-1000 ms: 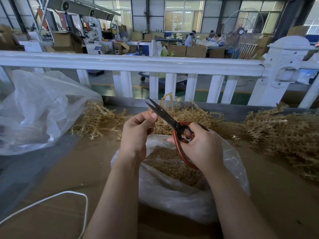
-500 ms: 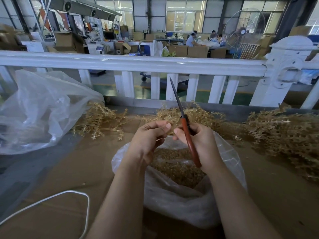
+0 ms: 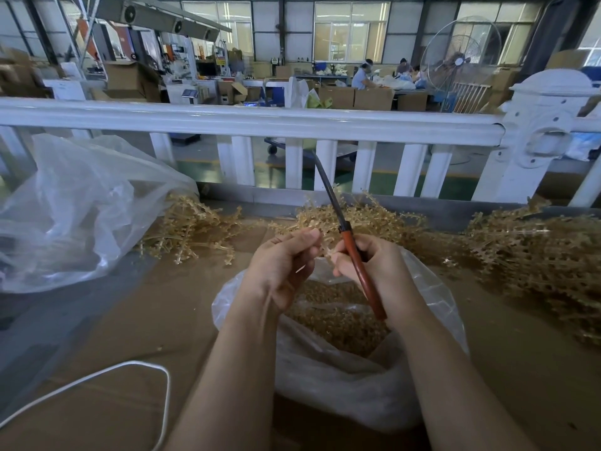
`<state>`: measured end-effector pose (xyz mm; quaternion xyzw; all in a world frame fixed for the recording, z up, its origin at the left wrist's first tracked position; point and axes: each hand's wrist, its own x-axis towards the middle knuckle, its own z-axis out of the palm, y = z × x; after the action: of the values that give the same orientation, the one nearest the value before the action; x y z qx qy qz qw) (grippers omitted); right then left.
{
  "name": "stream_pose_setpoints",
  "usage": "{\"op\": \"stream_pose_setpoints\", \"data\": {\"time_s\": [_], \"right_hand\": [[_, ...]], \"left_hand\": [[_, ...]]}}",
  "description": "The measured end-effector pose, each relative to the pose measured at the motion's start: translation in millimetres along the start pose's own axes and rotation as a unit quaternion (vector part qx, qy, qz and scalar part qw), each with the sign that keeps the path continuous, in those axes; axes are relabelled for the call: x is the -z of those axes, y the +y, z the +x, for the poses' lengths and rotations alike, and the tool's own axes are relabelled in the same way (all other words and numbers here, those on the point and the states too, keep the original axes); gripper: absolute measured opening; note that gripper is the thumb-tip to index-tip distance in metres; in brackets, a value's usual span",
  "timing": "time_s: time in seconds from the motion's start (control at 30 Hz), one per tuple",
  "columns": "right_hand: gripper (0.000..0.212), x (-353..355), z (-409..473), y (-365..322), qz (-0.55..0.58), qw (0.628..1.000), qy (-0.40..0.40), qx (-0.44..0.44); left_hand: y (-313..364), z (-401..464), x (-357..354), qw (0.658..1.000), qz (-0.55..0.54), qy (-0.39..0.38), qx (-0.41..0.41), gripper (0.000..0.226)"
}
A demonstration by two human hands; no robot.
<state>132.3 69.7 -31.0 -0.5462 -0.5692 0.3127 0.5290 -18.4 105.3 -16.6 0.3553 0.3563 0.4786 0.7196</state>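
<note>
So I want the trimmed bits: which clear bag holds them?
The bag under the left hand and right hand, open, with small golden pieces inside; the other bag, at the left, lies crumpled, showing none.

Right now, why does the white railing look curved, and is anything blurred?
In the head view, the wide-angle lens bows the white railing and tilts its posts; the far windows glow bright; the twig pile at right is smeared, the scissors look crisp.
</note>
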Motion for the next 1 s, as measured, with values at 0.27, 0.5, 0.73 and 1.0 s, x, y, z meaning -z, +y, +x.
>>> {"op": "stream_pose_setpoints", "data": {"time_s": [0.27, 0.5, 0.73, 1.0], "right_hand": [[0.023, 1, 3, 8, -0.045, 0.998, 0.044, 0.014], [0.057, 2, -2, 16, -0.208, 0.976, 0.027, 0.060], [0.062, 2, -2, 19, -0.290, 0.950, 0.034, 0.106], [0.072, 2, -2, 18, -0.319, 0.938, 0.045, 0.126]], "left_hand": [[2, -1, -1, 0.996, -0.004, -0.004, -0.093, 0.008], [8, -2, 2, 0.984, 0.016, 0.018, -0.177, 0.010], [11, 0, 6, 0.971, 0.048, 0.051, -0.229, 0.019], [9, 3, 10, 0.959, 0.069, 0.043, -0.271, 0.027]]}}
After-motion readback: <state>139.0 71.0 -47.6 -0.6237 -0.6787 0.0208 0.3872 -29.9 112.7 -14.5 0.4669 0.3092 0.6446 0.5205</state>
